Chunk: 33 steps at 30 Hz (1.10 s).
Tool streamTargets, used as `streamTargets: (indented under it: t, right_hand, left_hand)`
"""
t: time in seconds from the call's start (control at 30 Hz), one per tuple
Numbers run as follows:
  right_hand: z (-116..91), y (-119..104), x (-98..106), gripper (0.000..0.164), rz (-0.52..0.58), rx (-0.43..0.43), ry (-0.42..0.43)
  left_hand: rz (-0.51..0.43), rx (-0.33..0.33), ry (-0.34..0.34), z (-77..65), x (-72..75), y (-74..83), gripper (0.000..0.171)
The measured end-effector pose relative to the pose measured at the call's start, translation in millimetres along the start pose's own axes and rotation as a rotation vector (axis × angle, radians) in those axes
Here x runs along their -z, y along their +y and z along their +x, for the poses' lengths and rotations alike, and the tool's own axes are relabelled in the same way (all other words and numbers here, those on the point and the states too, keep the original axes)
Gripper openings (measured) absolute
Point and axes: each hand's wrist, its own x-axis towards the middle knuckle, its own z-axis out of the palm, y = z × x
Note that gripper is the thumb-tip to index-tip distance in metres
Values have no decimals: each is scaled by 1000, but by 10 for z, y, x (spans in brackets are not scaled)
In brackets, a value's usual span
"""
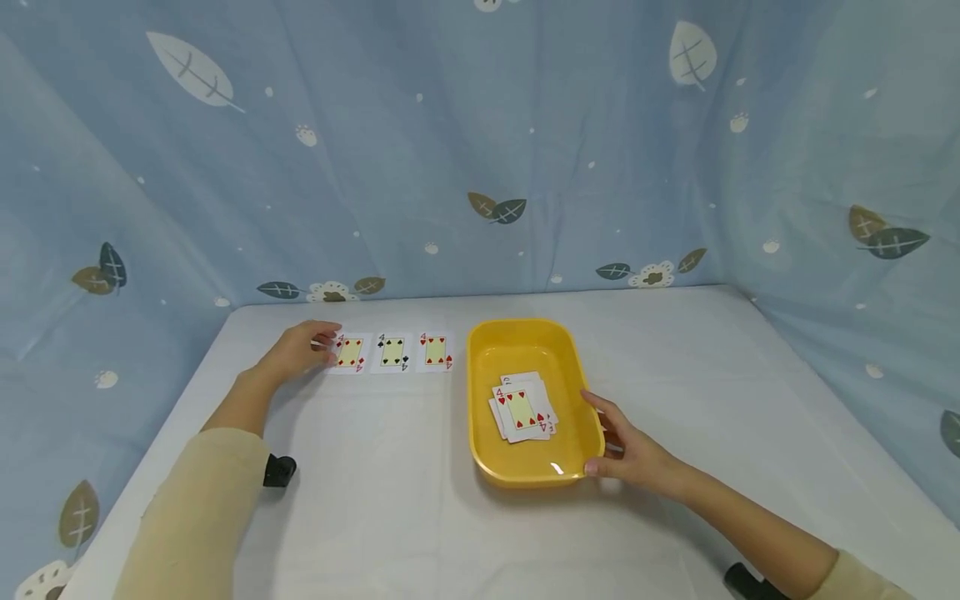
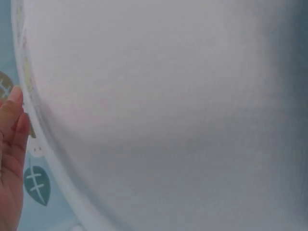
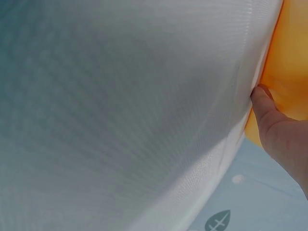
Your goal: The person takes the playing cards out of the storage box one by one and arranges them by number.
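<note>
Three playing cards lie face up in a row on the white table: the four of diamonds (image 1: 350,353), the four of clubs (image 1: 392,353) and the four of hearts (image 1: 435,353). My left hand (image 1: 298,350) is at the row's left end, its fingertips touching the left edge of the four of diamonds. Further right stands a yellow plastic tray (image 1: 487,342) with a loose pile of cards in it. Another four of hearts (image 1: 521,411) tops that pile. My right hand (image 1: 630,450) holds the tray's right side near the front corner, thumb and fingers at the rim.
A white cloth (image 1: 367,483) covers the table. Blue leaf-patterned fabric (image 1: 420,150) hangs behind it and at both sides. Dark wrist devices show below the left forearm (image 1: 280,471) and the right forearm (image 1: 750,581).
</note>
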Motion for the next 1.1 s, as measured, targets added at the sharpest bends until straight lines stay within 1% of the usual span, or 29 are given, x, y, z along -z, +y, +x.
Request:
streamTargets:
  t: [0.13,0.27,0.47,0.7,0.87,1.0,1.1]
  right_hand:
    - [-1,-6,-3,88,11,3,-2]
    - [3,-21,3,88,6,22,-4]
    - [6,-16,-1,88,-7,16,6]
    - [13,1,-11,88,-10,18,12]
    - [11,4,-20,89,7,24,2]
    - [5,-6,-21,90,-8,18,8]
    - [9,-15,-13,89,-19,13,12]
  left_hand:
    - [-37,-17,-9,-17,49,70,54]
    - [-76,-62,-10,-5,78,171,55]
    - [-121,-135,-31,6,58,352,58]
    - [-74,-278,-44,-2,-1,538,52]
    - [-47,-335,-64,0,-67,675,48]
    - [-56,-395,-82,6,-114,808,44]
    - [-63,-426,-96,8,-147,905,40]
